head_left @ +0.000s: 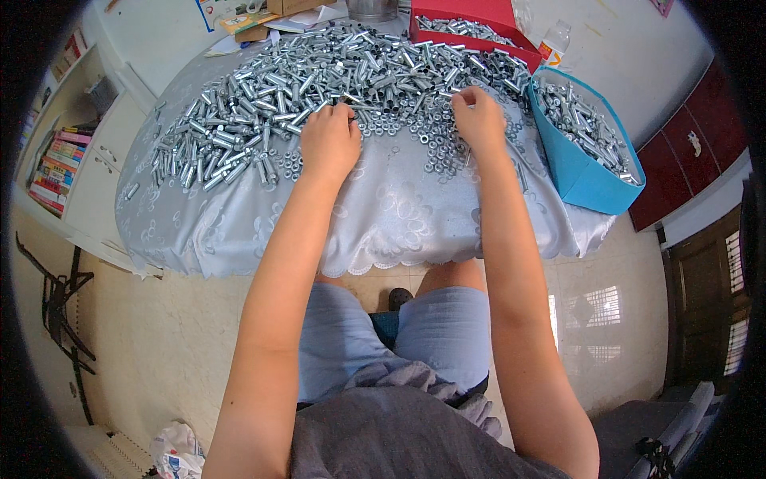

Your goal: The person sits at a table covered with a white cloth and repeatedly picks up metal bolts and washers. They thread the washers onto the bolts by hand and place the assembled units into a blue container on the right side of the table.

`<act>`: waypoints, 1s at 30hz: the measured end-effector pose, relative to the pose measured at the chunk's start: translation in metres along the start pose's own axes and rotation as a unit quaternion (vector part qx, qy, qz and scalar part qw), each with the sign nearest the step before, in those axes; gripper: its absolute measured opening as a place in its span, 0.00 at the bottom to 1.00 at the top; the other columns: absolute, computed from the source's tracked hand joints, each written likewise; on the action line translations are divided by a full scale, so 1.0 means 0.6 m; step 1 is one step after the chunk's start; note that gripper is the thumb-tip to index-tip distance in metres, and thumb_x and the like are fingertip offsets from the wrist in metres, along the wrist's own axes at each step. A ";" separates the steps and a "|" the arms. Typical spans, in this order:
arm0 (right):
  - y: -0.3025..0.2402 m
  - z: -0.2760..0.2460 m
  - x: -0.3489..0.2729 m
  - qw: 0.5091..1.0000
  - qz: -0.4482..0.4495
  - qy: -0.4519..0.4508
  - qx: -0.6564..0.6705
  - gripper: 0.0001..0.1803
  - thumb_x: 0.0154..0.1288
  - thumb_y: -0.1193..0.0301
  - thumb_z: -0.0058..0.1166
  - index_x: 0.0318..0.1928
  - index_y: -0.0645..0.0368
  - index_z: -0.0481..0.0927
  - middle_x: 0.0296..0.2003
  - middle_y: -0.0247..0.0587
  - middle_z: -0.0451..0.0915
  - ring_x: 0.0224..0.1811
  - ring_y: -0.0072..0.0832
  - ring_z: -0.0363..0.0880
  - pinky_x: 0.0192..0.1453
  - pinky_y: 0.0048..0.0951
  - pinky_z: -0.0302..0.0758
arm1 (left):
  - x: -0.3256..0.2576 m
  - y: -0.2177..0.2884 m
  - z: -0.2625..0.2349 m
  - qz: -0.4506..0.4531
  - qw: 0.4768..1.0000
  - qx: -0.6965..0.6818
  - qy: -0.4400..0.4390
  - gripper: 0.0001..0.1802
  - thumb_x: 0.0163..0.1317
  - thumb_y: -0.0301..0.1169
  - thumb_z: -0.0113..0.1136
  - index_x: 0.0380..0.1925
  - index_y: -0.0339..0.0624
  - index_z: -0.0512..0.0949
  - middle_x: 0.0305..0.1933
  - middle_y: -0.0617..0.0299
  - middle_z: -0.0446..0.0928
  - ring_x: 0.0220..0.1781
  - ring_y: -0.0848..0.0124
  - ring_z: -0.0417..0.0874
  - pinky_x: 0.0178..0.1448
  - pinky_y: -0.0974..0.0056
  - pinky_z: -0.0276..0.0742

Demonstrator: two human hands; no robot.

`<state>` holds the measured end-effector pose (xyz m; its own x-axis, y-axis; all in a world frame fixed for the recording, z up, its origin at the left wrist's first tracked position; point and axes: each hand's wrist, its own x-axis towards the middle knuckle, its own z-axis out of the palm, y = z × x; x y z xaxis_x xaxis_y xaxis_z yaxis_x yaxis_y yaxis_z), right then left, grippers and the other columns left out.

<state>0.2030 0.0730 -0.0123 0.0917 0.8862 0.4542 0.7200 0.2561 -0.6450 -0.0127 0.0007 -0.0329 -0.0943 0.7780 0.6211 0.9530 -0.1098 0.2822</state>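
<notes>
A wide heap of silvery metal expansion-bolt sleeves (pixel 263 100) covers the far part of the table. Loose hex nuts (pixel 437 152) lie along its near edge, between and around my hands. My left hand (pixel 329 142) rests at the heap's near edge, its fingers curled down among the metal parts; what they hold is hidden. To the right, my right hand (pixel 480 121) is over the nuts, thumb and fingertips drawn together. Anything pinched there is too small to make out.
A blue box (pixel 586 172) filled with bolts stands at the table's right edge. Behind the heap are a red box (pixel 519 49) with more metal parts, a metal pot (pixel 372 9) and a clear plastic bottle (pixel 556 41). A silvery cloth (pixel 383 219) covers the table.
</notes>
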 end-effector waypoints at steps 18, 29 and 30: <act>0.022 -0.007 0.006 0.978 0.091 -0.082 -0.170 0.14 0.55 0.65 0.45 0.42 0.47 0.76 0.48 0.46 0.71 0.54 0.49 0.63 0.58 0.48 0.55 | 0.000 -0.007 0.010 -0.008 0.998 0.055 -0.017 0.07 0.54 0.29 0.50 0.31 0.40 0.74 0.35 0.54 0.74 0.41 0.57 0.73 0.44 0.55 0.68; 0.033 -0.001 0.005 0.986 0.031 -0.046 -0.156 0.11 0.54 0.67 0.49 0.38 0.48 0.80 0.39 0.45 0.78 0.46 0.41 0.73 0.51 0.42 0.65 | 0.001 -0.005 -0.006 -0.034 0.999 -0.033 0.000 0.10 0.46 0.23 0.50 0.31 0.43 0.74 0.34 0.55 0.75 0.33 0.60 0.77 0.38 0.58 0.72; 0.035 -0.001 0.006 0.989 0.020 -0.046 -0.137 0.11 0.53 0.68 0.50 0.38 0.49 0.80 0.37 0.46 0.78 0.44 0.40 0.74 0.50 0.40 0.67 | 0.000 -0.006 -0.006 -0.036 0.998 -0.044 0.002 0.10 0.46 0.23 0.51 0.31 0.43 0.74 0.33 0.55 0.75 0.33 0.60 0.77 0.38 0.59 0.72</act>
<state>0.2190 0.0813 -0.0237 0.0702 0.9280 0.3658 0.8773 0.1171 -0.4653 -0.0169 -0.0008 -0.0312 -0.1630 0.7840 0.5990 0.9144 -0.1080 0.3902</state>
